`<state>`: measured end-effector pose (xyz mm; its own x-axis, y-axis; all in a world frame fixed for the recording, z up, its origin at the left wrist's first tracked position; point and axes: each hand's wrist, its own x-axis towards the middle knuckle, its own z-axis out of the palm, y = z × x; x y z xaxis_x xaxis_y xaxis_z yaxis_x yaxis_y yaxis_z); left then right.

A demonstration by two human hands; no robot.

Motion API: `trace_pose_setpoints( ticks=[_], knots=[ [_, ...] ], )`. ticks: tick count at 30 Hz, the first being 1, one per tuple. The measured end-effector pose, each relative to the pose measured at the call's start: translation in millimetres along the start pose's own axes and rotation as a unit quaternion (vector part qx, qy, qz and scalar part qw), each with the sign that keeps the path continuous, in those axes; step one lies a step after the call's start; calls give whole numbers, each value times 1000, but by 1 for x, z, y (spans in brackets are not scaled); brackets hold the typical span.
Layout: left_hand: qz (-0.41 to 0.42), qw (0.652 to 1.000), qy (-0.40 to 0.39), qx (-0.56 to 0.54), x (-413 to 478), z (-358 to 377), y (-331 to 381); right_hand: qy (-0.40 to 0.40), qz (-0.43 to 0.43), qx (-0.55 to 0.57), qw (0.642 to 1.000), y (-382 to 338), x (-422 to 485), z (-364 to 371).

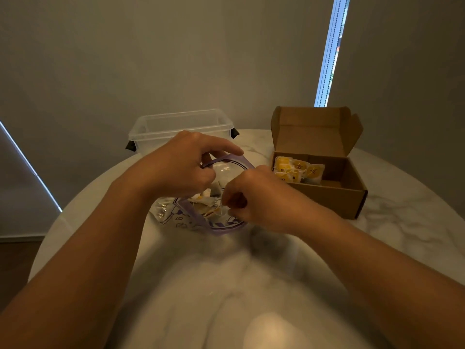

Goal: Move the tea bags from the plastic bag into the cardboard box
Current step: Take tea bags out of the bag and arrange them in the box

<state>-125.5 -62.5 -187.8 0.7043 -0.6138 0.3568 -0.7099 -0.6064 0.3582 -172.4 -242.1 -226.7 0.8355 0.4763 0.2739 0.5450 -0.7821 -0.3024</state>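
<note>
Two grips above a marble table, dim room: left grip pinching plastic bag, right grip pinching tea bag

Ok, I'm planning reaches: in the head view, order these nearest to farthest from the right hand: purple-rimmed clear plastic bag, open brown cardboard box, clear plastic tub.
1. The purple-rimmed clear plastic bag: the right hand is at its mouth.
2. The open brown cardboard box: just to its right.
3. The clear plastic tub: farther back, to the left.
</note>
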Motion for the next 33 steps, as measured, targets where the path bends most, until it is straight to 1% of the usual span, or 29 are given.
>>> trace_pose_setpoints(
  ticks=[2,4,13,17,19,24,26,30,33],
  knots=[
    [1,1000,3,2,0,0,0,-16,-4,-48,999,-4,9,9],
    [2,1000,4,3,0,0,0,-28,0,-71,997,-6,16,14],
    [4,1000,-1,7,0,-1,1,-30,-21,-90,995,-10,27,23],
    [5,1000,1,7,0,-1,0,17,-18,-65,998,-3,20,13],
    [4,1000,1,6,0,0,0,20,2,-48,999,-2,13,5],
    [0,1000,0,5,-1,-1,0,83,12,16,996,3,-2,-5],
    [1,1000,-1,8,0,-1,1,90,19,41,995,4,-4,-7],
    [3,1000,-1,16,0,-1,4,78,43,69,994,8,-4,-7],
    [6,1000,2,14,0,-2,6,99,46,112,988,5,-3,-8]
  ],
)
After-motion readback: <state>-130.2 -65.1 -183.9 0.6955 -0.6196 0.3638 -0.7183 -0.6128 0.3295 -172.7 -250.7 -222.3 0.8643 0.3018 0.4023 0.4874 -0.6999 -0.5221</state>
